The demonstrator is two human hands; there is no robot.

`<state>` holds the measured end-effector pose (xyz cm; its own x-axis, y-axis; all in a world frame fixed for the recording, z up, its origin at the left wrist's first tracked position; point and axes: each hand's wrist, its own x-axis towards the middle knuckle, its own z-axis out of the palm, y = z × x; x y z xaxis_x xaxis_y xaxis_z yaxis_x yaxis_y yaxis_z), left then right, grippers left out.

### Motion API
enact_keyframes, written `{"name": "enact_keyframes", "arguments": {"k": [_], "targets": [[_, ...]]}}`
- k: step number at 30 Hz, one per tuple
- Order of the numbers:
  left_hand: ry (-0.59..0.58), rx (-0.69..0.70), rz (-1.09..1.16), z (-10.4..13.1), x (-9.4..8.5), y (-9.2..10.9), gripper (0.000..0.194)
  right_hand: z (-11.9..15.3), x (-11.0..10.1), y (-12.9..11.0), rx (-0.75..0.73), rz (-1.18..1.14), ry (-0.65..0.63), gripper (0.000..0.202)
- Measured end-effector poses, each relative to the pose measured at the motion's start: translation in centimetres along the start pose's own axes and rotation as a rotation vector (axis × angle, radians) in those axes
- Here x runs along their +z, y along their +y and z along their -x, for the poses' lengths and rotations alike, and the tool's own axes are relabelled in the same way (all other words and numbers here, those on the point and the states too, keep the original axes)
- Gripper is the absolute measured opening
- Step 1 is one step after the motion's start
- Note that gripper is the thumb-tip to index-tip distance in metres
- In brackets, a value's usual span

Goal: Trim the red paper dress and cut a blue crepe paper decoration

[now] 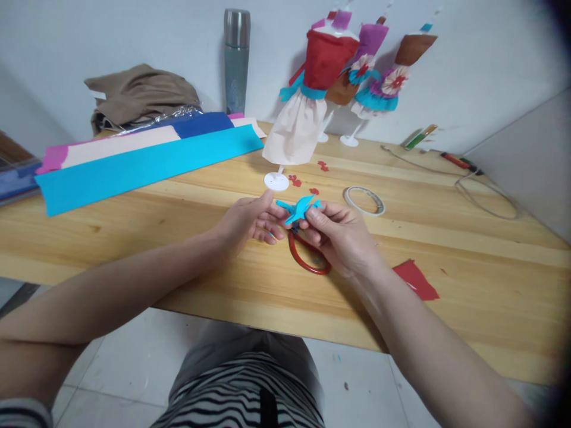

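A small folded piece of turquoise paper (300, 208) is pinched between the thumb and fingers of my right hand (341, 232). My left hand (255, 221) is beside its left end, palm turned inward and fingers apart, with nothing gripped. Below the paper, scissors with red handles (312, 266) lie on the wooden table (200, 279), partly hidden by my right hand. Just behind my hands stands a small dress form with a red top (329, 62) and a pale skirt (297, 134) on a white round base. Small red cut pieces (296, 182) lie near that base.
Turquoise sheet (151, 166) and other coloured rolls lie at the left, with brown cloth (143, 95) behind. A flask (237, 65) and two more dress forms stand at the back. Tape ring (364, 201), red scrap (417, 279), glue gun cable (482, 199) lie right.
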<state>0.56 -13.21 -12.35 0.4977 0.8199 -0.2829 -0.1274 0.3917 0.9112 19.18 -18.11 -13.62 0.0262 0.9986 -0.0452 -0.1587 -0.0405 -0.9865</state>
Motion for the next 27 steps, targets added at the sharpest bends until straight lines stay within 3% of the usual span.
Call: {"name": "enact_keyframes", "arguments": {"k": [4, 8, 13, 19, 22, 27], "targets": [[-0.102, 0.101, -0.133, 0.35, 0.18, 0.14, 0.032, -0.01, 0.23, 0.20, -0.092, 0.080, 0.051, 0.044], [-0.058, 0.116, -0.249, 0.63, 0.64, 0.17, 0.006, 0.18, 0.53, 0.32, -0.140, 0.179, 0.059, 0.041], [-0.006, 0.116, -0.258, 0.60, 0.86, 0.21, 0.026, 0.44, 0.78, 0.54, -0.113, 0.201, 0.051, 0.044], [-0.044, 0.131, -0.255, 0.70, 0.77, 0.27, 0.031, 0.30, 0.59, 0.47, -0.089, 0.180, 0.045, 0.041], [-0.070, 0.082, -0.208, 0.66, 0.71, 0.30, 0.032, 0.08, 0.32, 0.43, -0.064, 0.151, 0.042, 0.040], [0.011, -0.005, -0.110, 0.42, 0.54, 0.39, 0.044, -0.09, 0.20, 0.28, -0.035, 0.108, 0.032, 0.042]]}}
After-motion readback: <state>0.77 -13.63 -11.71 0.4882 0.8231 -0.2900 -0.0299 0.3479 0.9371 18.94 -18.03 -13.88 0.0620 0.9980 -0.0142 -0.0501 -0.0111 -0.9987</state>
